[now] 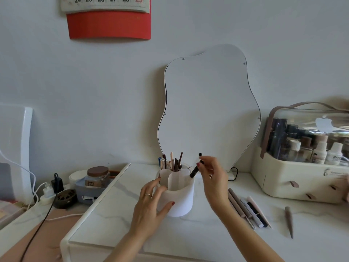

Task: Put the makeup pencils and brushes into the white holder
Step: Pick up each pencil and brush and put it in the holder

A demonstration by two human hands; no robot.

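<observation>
The white holder (182,197) stands at the middle of the white marble-look table (117,210). Several pencils and brushes (172,162) stick up from its back compartment. My left hand (151,203) is wrapped around the holder's left side. My right hand (212,176) pinches a black makeup pencil (194,172), tilted, its lower end at the holder's right rim. Several more pencils and brushes (249,209) lie flat on the table to the right. A single brown pointed brush (289,221) lies apart, further right.
A wavy-edged mirror (209,103) leans on the wall behind the holder. A cream cosmetics case (294,176) with bottles stands at the right. At the left, lower down, are a jar (98,176), a plug strip (48,193) and cables. A red calendar (108,17) hangs above.
</observation>
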